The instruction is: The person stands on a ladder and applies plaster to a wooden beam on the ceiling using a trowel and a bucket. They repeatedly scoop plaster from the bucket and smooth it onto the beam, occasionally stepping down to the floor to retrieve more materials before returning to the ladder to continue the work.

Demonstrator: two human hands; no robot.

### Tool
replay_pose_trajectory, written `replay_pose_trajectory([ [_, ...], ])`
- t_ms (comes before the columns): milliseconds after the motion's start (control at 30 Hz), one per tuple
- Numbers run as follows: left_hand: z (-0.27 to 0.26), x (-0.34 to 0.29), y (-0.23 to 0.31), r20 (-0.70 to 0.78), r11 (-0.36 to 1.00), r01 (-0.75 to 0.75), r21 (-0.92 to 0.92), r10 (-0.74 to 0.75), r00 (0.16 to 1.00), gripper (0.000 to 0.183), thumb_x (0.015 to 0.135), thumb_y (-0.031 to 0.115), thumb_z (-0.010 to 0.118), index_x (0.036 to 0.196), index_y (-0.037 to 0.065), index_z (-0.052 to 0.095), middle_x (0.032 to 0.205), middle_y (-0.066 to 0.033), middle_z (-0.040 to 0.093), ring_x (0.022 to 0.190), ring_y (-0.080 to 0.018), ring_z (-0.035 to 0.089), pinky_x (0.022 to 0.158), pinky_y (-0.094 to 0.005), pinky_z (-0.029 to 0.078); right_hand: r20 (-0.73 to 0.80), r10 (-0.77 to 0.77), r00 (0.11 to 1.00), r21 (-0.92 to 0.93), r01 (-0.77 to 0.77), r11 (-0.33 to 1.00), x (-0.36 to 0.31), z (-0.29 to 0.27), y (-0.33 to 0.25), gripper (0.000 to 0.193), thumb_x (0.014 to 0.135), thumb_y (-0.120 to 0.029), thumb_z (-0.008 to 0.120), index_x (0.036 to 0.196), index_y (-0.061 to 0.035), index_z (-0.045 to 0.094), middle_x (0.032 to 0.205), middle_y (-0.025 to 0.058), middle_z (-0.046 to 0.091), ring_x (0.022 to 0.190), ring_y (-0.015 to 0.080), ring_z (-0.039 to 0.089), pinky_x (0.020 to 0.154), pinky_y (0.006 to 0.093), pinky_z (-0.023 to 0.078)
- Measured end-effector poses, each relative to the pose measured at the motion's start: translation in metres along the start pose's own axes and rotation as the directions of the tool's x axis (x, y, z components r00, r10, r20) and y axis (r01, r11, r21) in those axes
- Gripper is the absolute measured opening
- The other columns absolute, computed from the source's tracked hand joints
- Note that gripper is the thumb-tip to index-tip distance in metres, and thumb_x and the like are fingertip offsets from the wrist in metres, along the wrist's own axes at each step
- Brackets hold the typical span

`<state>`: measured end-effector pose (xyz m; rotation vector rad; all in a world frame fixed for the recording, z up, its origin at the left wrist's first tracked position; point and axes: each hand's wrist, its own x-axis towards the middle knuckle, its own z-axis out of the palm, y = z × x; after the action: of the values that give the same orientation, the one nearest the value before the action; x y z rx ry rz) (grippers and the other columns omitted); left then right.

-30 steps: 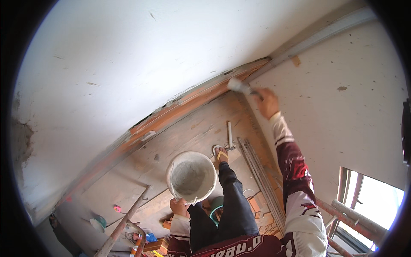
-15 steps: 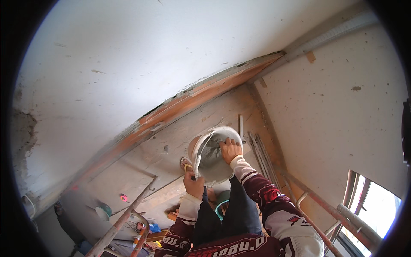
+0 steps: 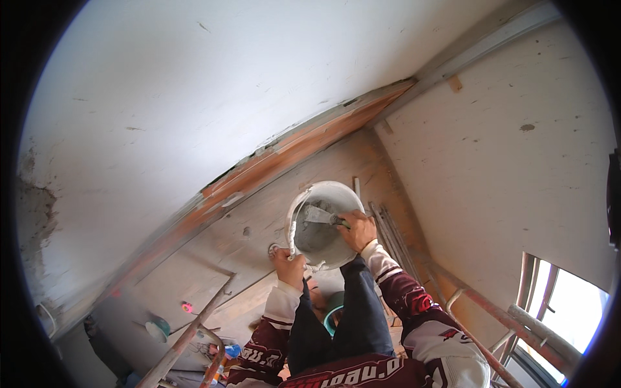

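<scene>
A white bucket is in front of me, its mouth facing up toward me, with wet grey mortar inside. My left hand is closed at the near left side of the rim, gripping the bucket where its whitish, mortar-crusted handle comes down. Inside the mouth, at the right, my right hand wraps round the handle of a putty knife. The knife's flat blade points left over the mortar, with some grey mix on it.
Rusty scaffold tubes stand at the lower left, others at the right. A white wall fills the upper left, above an exposed orange strip. Long bars lie right of the bucket. A teal bucket stands below my legs.
My right hand has moved slightly right and down, turning so that the putty knife's blade now shows. The bucket's mouth has tilted a little, and my left hand has risen slightly with it.
</scene>
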<state>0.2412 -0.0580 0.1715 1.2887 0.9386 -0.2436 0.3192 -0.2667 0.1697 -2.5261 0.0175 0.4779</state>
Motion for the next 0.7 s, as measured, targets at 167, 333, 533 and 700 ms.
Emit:
replay_pose_trajectory([
  [167,0.030,-0.001,0.012,-0.008,0.978,0.115,-0.175,-0.119,0.993,0.020,0.069,-0.007,0.051,0.087,0.000,0.055,0.077,-0.0054,0.056,0.058,-0.0129,0.054,0.047,-0.0245,0.045,-0.152,-0.005,0.988,0.070,0.016,0.997,0.009,-0.054,0.006,0.031,0.074,-0.025,0.067,0.103,-0.0153,0.068,0.099,0.0082,0.064,0.093,0.0295,0.061,0.083,0.0448,0.044],
  [333,0.019,-0.006,-0.003,0.038,0.963,0.189,-0.191,-0.185,0.982,0.028,0.070,-0.001,0.056,0.098,-0.002,0.052,0.088,-0.0096,0.056,0.071,-0.0179,0.058,0.059,-0.0303,0.053,-0.331,-0.034,0.943,0.058,0.056,0.997,0.044,-0.124,-0.005,0.029,0.075,-0.020,0.068,0.102,-0.0121,0.067,0.097,0.0132,0.065,0.091,0.0319,0.062,0.078,0.0426,0.048],
  [533,-0.020,-0.031,-0.025,0.004,0.941,0.240,-0.239,-0.246,0.969,0.044,0.070,-0.004,0.051,0.113,0.004,0.050,0.101,-0.0093,0.058,0.085,-0.0223,0.061,0.070,-0.0395,0.054,-0.396,-0.107,0.912,-0.127,0.061,0.990,0.113,-0.178,-0.012,0.028,0.076,-0.023,0.066,0.101,-0.0088,0.068,0.093,0.0167,0.065,0.087,0.0366,0.062,0.077,0.0430,0.049],
  [700,-0.056,-0.042,-0.057,-0.140,0.911,0.234,-0.341,-0.295,0.945,0.031,0.066,-0.007,0.053,0.096,-0.003,0.046,0.091,-0.0170,0.054,0.076,-0.0310,0.062,0.064,-0.0480,0.058,-0.296,-0.057,0.954,-0.326,-0.045,0.944,0.162,-0.196,-0.023,0.030,0.077,-0.030,0.061,0.100,-0.0116,0.070,0.090,0.0162,0.067,0.086,0.0367,0.062,0.079,0.0438,0.049],
])
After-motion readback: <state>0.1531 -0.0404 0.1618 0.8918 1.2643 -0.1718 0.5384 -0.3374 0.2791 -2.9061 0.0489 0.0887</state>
